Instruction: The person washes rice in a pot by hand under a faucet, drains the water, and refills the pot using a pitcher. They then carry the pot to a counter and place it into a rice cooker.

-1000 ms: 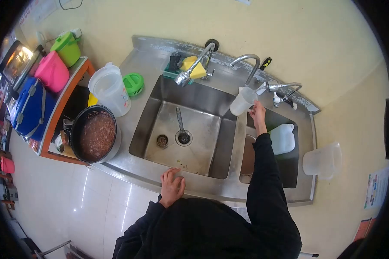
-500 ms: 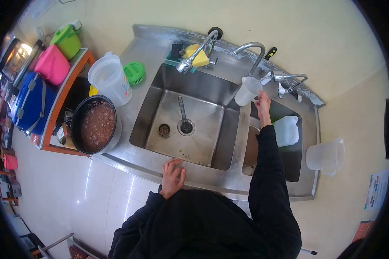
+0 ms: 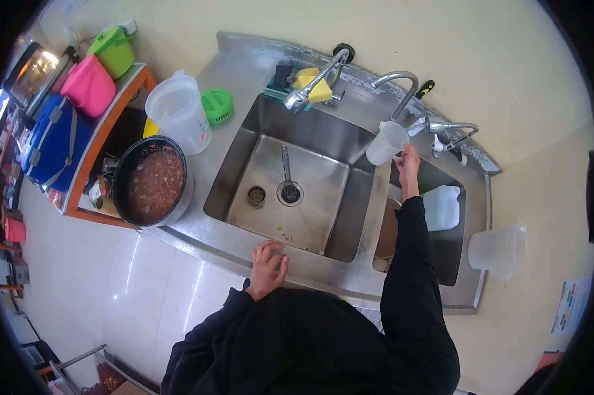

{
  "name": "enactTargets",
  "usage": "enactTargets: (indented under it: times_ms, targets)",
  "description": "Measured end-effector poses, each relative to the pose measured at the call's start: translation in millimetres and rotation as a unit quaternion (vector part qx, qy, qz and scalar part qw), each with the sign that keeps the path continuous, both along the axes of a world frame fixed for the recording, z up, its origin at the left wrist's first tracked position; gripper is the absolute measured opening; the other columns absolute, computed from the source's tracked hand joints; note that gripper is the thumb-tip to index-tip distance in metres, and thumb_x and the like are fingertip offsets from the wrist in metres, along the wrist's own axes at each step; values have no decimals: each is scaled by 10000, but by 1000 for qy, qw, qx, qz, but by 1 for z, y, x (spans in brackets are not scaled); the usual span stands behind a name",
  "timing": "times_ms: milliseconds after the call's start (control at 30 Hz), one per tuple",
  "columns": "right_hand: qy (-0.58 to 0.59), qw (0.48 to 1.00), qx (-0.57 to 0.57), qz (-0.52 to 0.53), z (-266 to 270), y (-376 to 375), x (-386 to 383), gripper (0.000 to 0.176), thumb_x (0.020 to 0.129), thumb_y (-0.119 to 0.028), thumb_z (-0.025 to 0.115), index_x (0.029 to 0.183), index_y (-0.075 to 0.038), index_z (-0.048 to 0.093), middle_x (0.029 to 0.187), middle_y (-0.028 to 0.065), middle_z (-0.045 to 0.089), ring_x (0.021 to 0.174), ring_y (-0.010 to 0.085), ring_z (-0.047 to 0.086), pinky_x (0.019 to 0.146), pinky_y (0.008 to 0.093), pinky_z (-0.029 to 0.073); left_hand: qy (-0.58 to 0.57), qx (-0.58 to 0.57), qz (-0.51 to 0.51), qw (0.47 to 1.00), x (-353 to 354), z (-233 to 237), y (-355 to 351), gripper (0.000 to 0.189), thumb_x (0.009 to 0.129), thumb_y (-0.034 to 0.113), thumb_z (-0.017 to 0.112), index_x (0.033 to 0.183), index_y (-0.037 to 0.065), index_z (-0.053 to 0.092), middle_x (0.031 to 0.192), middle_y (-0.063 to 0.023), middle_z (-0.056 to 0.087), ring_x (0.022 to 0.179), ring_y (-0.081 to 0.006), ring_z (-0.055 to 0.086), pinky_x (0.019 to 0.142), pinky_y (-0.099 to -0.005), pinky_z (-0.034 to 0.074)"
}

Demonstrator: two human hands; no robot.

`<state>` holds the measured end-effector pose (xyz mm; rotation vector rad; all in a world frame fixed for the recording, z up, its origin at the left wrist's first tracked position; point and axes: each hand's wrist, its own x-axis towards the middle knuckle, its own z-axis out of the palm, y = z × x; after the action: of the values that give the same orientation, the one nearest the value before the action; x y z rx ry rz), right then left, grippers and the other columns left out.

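My right hand grips the handle of a translucent plastic pitcher, held near the filter tap at the back of the divider between the two basins. The curved spout of a tap rises behind the pitcher. My left hand rests on the front rim of the sink, fingers slightly apart and holding nothing. In the large basin, a whisk lies with its head at the drain, beside a small round strainer.
On the left stands a black-rimmed pot of brownish liquid, beside a large clear pitcher and a green lid. A white jug sits in the small basin. Another clear pitcher is at the right wall.
The whole view has shifted slightly. My right hand keeps its grip on the pitcher near the tap, and my left hand stays on the sink rim.
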<state>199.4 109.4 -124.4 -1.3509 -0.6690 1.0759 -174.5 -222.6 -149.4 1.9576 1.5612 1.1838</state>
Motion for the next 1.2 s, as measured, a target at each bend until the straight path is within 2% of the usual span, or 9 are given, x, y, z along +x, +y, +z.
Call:
enactTargets:
  times_ms: [533, 1200]
  targets:
    - [59, 998, 14, -27, -2, 2, -3, 185, 846, -310, 652, 902, -137, 618, 707, -69, 467, 613, 41, 422, 561, 224, 387, -5, 2, -4, 1000, -1, -6, 1, 51, 808, 90, 641, 828, 47, 621, 1113, -87, 579, 1128, -300, 503, 913, -428, 374]
    - [65, 998, 15, -19, 5, 1, -4, 217, 790, -313, 705, 825, -140, 579, 685, -65, 461, 579, 45, 410, 536, 219, 370, -17, 9, -7, 1000, -1, -4, 1, 53, 798, 63, 643, 824, 33, 608, 1074, -93, 583, 1102, -298, 520, 895, -416, 396]
